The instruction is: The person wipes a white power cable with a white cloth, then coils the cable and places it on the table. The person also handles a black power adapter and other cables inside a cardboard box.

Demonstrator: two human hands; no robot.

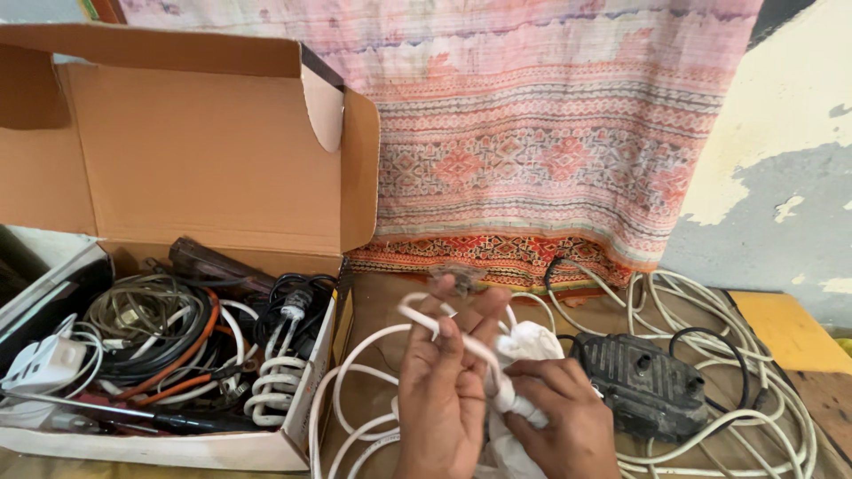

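My left hand (444, 390) is raised with fingers spread, and a white cable (355, 372) loops over its fingers. My right hand (559, 417) grips a white cloth (532, 341) wrapped around the same cable, just right of the left hand. The cable runs down in loops toward the table's front edge. A black power adapter (639, 381) lies right beside my right hand.
An open cardboard box (222, 177) at left holds tangled cables, a spiral bulb (275, 386), a white plug adapter (40, 364) and a screwdriver. More white cable coils (754, 372) lie at right. A patterned pink cloth (550, 133) hangs behind the table.
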